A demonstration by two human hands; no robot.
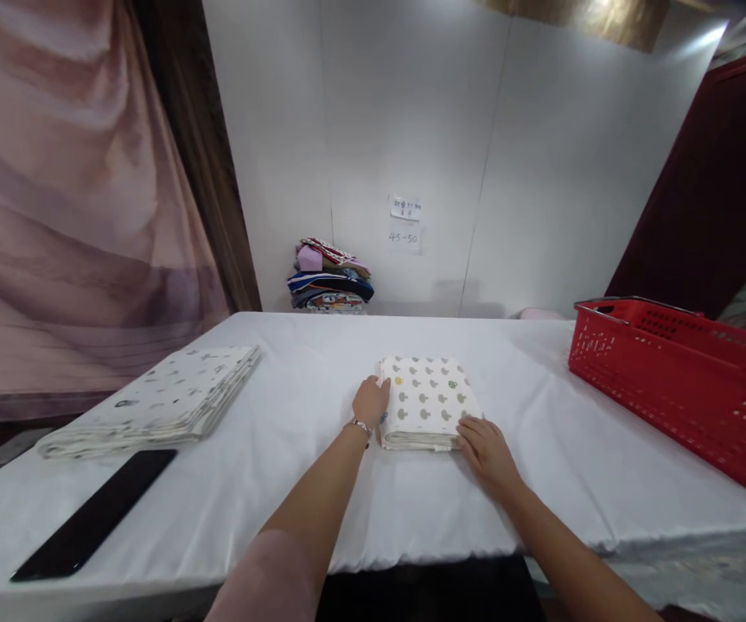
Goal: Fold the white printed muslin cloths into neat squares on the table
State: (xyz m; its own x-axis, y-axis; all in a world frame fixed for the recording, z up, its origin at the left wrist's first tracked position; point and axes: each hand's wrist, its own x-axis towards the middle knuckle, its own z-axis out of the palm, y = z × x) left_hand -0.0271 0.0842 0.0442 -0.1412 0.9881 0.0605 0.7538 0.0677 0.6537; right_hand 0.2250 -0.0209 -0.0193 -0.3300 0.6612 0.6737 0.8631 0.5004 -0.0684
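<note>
A folded white cloth (425, 399) with grey-green mushroom-like prints lies as a thick, near-square bundle on the white-covered table. My left hand (370, 403), with a bracelet at the wrist, closes on the bundle's left edge; the fingertips are partly hidden there. At the near right corner, my right hand (487, 447) rests with its fingers stretched out over the top of the cloth. Several layers show along the bundle's near side.
Another folded white printed cloth (171, 399) lies on the left, with a black flat slab (97, 518) before it. A red plastic basket (677, 389) stands at the right. Behind the table's far edge rises a stack of folded clothes (330, 281), against a wall bearing paper notes (405, 226).
</note>
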